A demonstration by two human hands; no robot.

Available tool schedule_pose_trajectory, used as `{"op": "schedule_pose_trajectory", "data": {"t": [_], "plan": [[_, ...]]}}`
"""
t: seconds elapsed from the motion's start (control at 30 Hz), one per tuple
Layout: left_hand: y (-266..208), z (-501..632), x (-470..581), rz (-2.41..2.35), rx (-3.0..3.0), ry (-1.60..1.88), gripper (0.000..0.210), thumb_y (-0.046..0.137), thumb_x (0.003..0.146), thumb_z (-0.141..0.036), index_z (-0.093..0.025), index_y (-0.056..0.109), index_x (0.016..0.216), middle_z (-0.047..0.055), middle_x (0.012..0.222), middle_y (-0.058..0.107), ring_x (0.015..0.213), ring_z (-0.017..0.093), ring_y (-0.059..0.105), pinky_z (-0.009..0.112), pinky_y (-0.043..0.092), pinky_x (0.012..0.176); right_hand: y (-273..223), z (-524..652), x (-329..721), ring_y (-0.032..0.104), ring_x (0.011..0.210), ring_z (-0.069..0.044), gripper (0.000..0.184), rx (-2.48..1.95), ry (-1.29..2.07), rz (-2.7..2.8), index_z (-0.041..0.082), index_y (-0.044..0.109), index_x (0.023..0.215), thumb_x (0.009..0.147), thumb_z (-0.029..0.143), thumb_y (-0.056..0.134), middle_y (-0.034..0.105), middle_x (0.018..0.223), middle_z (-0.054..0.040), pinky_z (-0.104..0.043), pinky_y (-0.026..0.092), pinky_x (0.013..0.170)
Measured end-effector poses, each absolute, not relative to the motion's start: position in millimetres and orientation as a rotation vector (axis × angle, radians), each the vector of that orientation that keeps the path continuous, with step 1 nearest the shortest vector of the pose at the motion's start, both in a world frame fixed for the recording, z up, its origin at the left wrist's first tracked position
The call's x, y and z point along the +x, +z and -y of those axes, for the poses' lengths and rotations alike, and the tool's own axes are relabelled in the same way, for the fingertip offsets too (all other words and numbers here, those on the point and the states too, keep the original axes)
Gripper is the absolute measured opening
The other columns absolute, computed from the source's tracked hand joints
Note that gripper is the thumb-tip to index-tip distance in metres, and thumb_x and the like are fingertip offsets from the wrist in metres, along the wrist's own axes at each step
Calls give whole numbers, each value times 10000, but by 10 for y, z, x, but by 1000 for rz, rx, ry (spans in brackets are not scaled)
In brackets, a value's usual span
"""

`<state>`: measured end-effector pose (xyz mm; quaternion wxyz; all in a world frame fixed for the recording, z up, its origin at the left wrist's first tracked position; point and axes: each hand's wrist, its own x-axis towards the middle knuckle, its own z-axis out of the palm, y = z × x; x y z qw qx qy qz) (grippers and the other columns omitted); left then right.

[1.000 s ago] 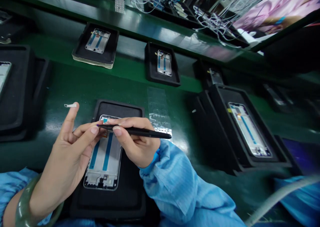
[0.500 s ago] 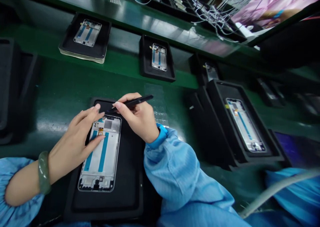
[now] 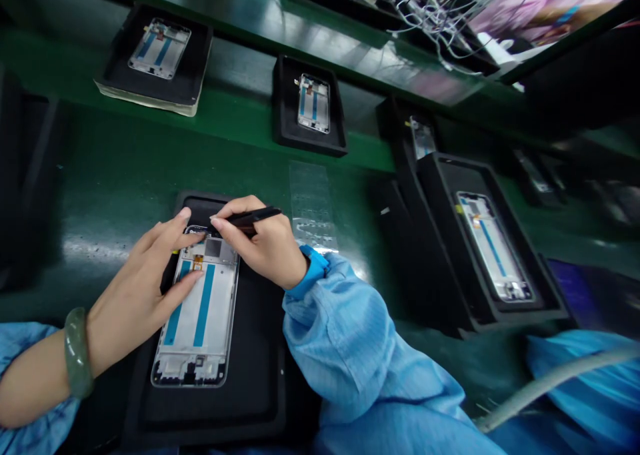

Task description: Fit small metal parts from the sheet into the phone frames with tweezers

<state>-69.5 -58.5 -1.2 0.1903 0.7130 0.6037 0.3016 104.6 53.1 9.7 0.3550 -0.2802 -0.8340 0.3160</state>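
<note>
A phone frame point(image 3: 215, 321) with two blue adhesive strips lies in a black foam tray point(image 3: 255, 401) in front of me. Over its upper left side rests my left hand point(image 3: 145, 271), fingers spread, thumb and fingertips touching the frame. My right hand point(image 3: 263, 241) pinches black tweezers point(image 3: 250, 220) at the frame's top edge. The tips of the tweezers are hidden behind my fingers, so I cannot tell what they touch. A small yellow tab point(image 3: 175, 251) sticks out at the frame's left edge.
More phone frames sit in a left tray point(image 3: 193, 88), a middle tray point(image 3: 283, 125) and stacked right trays point(image 3: 450, 255). A clear plastic strip point(image 3: 309, 188) lies on the green table. White cables point(image 3: 425, 28) hang at the back. A person in pink point(image 3: 565, 1) is beyond.
My right hand with the tweezers has moved slightly left, nearer the frame's top edge. My left fingertips have shifted down onto the frame. The whole view has shifted slightly.
</note>
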Motion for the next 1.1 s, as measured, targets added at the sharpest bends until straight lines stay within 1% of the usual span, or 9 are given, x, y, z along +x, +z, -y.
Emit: {"op": "schedule_pose_trajectory", "data": {"t": [0.17, 0.33, 0.43, 0.63, 0.77, 0.87, 0.93, 1.1], "plan": [[0, 589, -692, -1702, 2029, 822, 747, 529, 910, -340, -255, 97, 1513, 63, 1240, 638, 1336, 258, 418, 502, 375, 1082, 76, -511, 1053, 673, 840, -128, 101, -523, 611, 2303, 171, 597, 939, 937, 244, 527, 709, 903, -41, -232, 526, 783], [12, 572, -680, -1694, 2022, 834, 736, 525, 912, -321, -265, 100, 1511, 53, 1232, 641, 1311, 255, 440, 507, 373, 1083, 141, -535, 1070, 668, 804, -114, 74, -579, 628, 2241, 172, 600, 920, 917, 239, 566, 700, 872, -19, -211, 524, 747], [13, 573, -684, -1703, 2001, 861, 728, 539, 905, -317, -280, 128, 1504, 51, 1239, 630, 1273, 245, 479, 488, 387, 1077, 184, -547, 1078, 662, 773, -108, 81, -617, 670, 2203, 168, 611, 918, 906, 243, 583, 693, 875, -12, -207, 520, 721], [3, 599, -695, -1738, 1881, 962, 690, 560, 894, -283, -300, 197, 1482, 48, 1257, 605, 1226, 200, 542, 408, 426, 1063, 163, -546, 1085, 659, 767, -103, 44, -642, 777, 2127, 178, 625, 896, 890, 216, 603, 685, 877, -7, -205, 528, 697], [29, 595, -701, -1709, 1851, 1010, 671, 559, 891, -246, -290, 224, 1471, 35, 1206, 631, 1231, 190, 543, 413, 399, 1098, 123, -552, 1082, 666, 746, -96, 79, -717, 945, 1972, 185, 621, 895, 881, 262, 621, 677, 901, -11, -198, 539, 652], [50, 558, -751, -1726, 1855, 1109, 655, 573, 880, -229, -277, 260, 1454, 33, 1151, 646, 1195, 188, 568, 420, 389, 1108, 103, -605, 1045, 670, 767, -106, 140, -815, 1075, 1845, 189, 613, 901, 859, 318, 648, 669, 915, -12, -211, 549, 656], [50, 522, -803, -1787, 1829, 1154, 657, 594, 867, -248, -267, 277, 1443, 38, 1141, 645, 1178, 193, 576, 430, 382, 1112, 97, -658, 992, 661, 763, -110, 164, -855, 1118, 1833, 195, 613, 895, 840, 341, 665, 665, 894, -1, -223, 543, 664], [16, 474, -884, -1892, 1688, 1089, 651, 601, 858, -350, -250, 296, 1425, 58, 1154, 642, 1203, 231, 549, 458, 421, 1060, 98, -732, 836, 634, 733, -102, 144, -836, 1168, 1992, 196, 624, 877, 838, 329, 665, 662, 855, 21, -228, 508, 686]]}}
